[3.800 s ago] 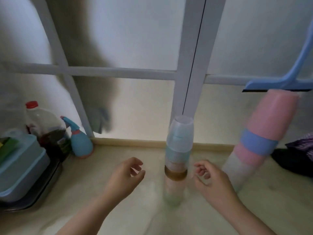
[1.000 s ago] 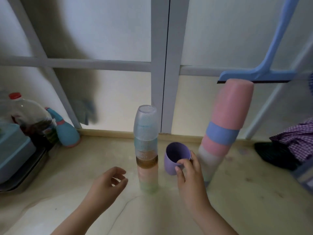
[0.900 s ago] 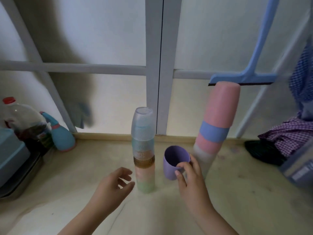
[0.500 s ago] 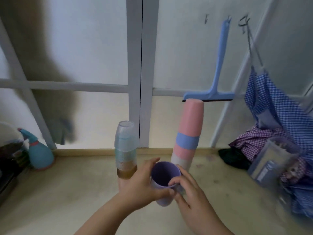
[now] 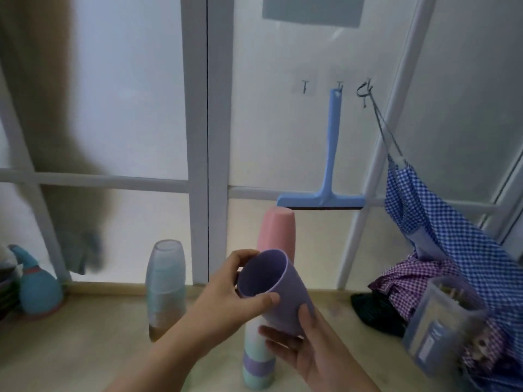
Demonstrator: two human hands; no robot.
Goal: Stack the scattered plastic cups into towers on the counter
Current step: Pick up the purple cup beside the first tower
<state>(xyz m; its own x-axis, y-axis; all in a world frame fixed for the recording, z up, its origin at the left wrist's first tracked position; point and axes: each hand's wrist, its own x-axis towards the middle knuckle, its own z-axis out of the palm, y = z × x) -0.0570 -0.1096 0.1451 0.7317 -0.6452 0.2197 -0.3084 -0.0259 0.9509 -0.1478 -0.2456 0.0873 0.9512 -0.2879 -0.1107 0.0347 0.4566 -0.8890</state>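
Centrally, both hands are gripping the purple cup [image 5: 276, 292] in the air, mouth tilted up: left hand [image 5: 226, 301] pinching the rim, right hand [image 5: 305, 346] cradling the base, probably for inverting onto the pastel cup tower [image 5: 258, 360] directly below. Clear cup tower [image 5: 165, 287] is standing beside.

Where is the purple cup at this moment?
In the head view the purple cup sits centre frame, held off the counter by the left hand and right hand, in front of the pink-topped tower.

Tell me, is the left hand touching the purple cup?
Touching. The head view shows the left hand gripping the purple cup at its rim, thumb pressed against its side.
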